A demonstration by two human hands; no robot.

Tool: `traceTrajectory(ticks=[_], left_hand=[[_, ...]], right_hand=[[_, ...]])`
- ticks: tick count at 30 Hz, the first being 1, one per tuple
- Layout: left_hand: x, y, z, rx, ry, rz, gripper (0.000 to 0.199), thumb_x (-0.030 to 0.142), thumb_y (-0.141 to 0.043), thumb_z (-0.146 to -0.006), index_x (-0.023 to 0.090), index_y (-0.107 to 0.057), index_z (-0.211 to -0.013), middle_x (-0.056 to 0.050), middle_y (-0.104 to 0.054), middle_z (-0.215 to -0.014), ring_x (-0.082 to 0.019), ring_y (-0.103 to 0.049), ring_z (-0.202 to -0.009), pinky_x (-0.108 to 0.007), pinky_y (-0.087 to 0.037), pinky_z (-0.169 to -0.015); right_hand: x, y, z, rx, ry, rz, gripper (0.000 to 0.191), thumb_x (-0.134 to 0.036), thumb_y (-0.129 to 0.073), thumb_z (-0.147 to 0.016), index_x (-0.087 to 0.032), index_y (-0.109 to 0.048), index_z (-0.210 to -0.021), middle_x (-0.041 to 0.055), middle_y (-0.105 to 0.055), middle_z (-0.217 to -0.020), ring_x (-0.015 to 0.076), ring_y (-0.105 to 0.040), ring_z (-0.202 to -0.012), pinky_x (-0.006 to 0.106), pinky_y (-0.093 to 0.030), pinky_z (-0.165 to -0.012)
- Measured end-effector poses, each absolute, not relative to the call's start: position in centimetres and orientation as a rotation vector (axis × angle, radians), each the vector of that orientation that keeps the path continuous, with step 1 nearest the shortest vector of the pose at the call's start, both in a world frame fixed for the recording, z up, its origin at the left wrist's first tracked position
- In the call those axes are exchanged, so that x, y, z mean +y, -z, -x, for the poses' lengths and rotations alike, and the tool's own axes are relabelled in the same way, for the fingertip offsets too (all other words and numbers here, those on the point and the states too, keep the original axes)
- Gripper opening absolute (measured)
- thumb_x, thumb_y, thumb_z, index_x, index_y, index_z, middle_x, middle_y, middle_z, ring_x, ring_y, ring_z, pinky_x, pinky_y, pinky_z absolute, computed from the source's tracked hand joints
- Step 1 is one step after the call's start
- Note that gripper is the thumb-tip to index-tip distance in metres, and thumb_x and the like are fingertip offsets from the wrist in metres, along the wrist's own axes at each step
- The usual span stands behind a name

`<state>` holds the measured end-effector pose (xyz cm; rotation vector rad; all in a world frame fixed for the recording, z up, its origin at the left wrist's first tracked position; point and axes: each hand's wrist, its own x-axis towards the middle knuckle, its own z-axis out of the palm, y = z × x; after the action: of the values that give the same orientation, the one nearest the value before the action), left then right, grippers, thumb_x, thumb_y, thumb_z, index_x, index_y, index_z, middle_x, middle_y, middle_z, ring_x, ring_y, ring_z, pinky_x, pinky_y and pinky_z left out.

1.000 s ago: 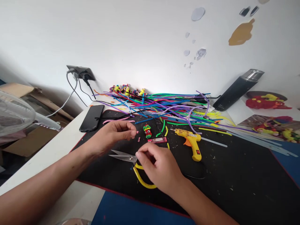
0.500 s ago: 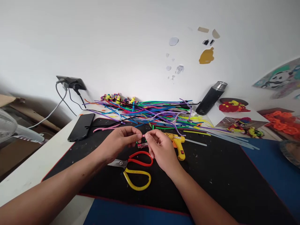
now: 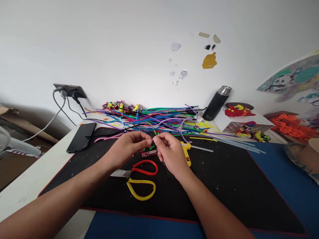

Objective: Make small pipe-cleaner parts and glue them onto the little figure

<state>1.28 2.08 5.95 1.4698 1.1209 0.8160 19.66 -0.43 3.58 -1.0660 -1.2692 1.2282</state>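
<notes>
My left hand [image 3: 131, 148] and my right hand [image 3: 171, 153] meet above the black mat [image 3: 211, 186], thumbs pressed to fingers in a pinch. Their fingertips almost touch, and the small piece between them is too hidden to name. Below the left hand lies a pair of scissors [image 3: 127, 173] with one red and one yellow handle loop. Partly covered by the right hand is a yellow glue gun [image 3: 186, 154] with a clear glue stick [image 3: 203, 149] at its back. A small red labelled stick [image 3: 149, 153] rests under the fingertips.
A heap of coloured pipe cleaners [image 3: 159, 119] lies along the wall, with small finished figures [image 3: 119, 106] behind it. On the left is a phone [image 3: 81, 137]. To the right stand a black flask [image 3: 216, 103] and a white box [image 3: 225, 123]; glue sticks [image 3: 239, 144] lie nearby.
The view has shifted slightly, so table things appear further left. Both hands remain pinched together; the pink bit seen between the fingertips before is now hard to make out.
</notes>
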Motion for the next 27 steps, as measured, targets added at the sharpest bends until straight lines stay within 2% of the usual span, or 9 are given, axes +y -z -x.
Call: traceTrajectory(ticks=[6,13,16,19,22,24,27], left_hand=[[2.1,-6.6,-1.4,1.171,-0.786,-1.653,0.039,0.057,-0.079,-0.082,0.018,-0.077,-0.083,-0.002,-0.07,-0.077,-0.014,-0.052,-0.063,-0.025,-0.041,-0.057],[2.5,-6.4,-1.2,1.147,-0.763,-1.611,0.037,0.055,-0.079,-0.081,0.018,-0.075,-0.082,-0.001,-0.066,-0.071,-0.014,-0.053,-0.06,-0.024,-0.04,-0.054],[2.9,-6.2,-0.9,1.146,-0.807,-1.51,0.039,0.057,-0.08,-0.081,0.019,-0.073,-0.084,0.0,-0.064,-0.07,-0.014,-0.053,-0.059,-0.024,-0.041,-0.051],[3.5,-6.2,-0.7,1.106,-0.886,-1.465,0.039,0.055,-0.084,-0.078,0.018,-0.073,-0.082,0.0,-0.065,-0.072,-0.013,-0.054,-0.061,-0.024,-0.043,-0.055],[3.8,-6.2,-0.6,1.069,-0.928,-1.462,0.038,0.054,-0.086,-0.076,0.018,-0.073,-0.08,0.001,-0.065,-0.07,-0.013,-0.053,-0.061,-0.024,-0.043,-0.058],[4.0,-6.1,-0.5,1.043,-0.937,-1.448,0.038,0.053,-0.086,-0.077,0.018,-0.072,-0.079,0.001,-0.065,-0.07,-0.013,-0.053,-0.061,-0.024,-0.043,-0.058],[4.0,-6.0,-0.3,1.027,-0.93,-1.424,0.037,0.053,-0.086,-0.078,0.018,-0.072,-0.08,0.001,-0.064,-0.068,-0.013,-0.053,-0.06,-0.024,-0.042,-0.057]], right_hand=[[-0.4,-3.2,-19.8,-1.351,-1.09,1.142,0.025,-0.045,-0.065,-0.096,-0.022,-0.065,-0.088,-0.0068,-0.05,-0.053,0.0108,-0.044,-0.043,0.025,-0.034,-0.045],[-0.2,-3.1,-19.7,-1.322,-1.143,1.135,0.026,-0.046,-0.065,-0.096,-0.022,-0.064,-0.088,-0.0072,-0.051,-0.053,0.0111,-0.042,-0.042,0.026,-0.031,-0.044],[-0.1,-3.2,-20.0,-1.358,-1.105,1.177,0.026,-0.047,-0.062,-0.099,-0.022,-0.064,-0.091,-0.0065,-0.053,-0.055,0.0125,-0.045,-0.044,0.027,-0.034,-0.047],[-0.3,-3.4,-20.1,-1.674,-0.846,1.324,0.017,-0.037,-0.063,-0.1,-0.023,-0.07,-0.092,-0.0026,-0.065,-0.065,0.0155,-0.058,-0.057,0.029,-0.039,-0.057],[-0.7,-3.5,-20.0,-2.055,-0.555,1.492,0.011,-0.028,-0.065,-0.1,-0.025,-0.075,-0.102,0.0012,-0.079,-0.085,0.0202,-0.071,-0.077,0.031,-0.041,-0.066],[-0.9,-3.4,-19.9,-2.21,-0.451,1.572,0.014,-0.03,-0.064,-0.103,-0.025,-0.075,-0.109,0.0031,-0.082,-0.096,0.023,-0.075,-0.087,0.031,-0.042,-0.068],[-0.9,-3.0,-19.7,-2.347,-0.37,1.667,0.018,-0.034,-0.06,-0.106,-0.025,-0.074,-0.112,0.0051,-0.082,-0.098,0.0255,-0.077,-0.091,0.033,-0.045,-0.07]])
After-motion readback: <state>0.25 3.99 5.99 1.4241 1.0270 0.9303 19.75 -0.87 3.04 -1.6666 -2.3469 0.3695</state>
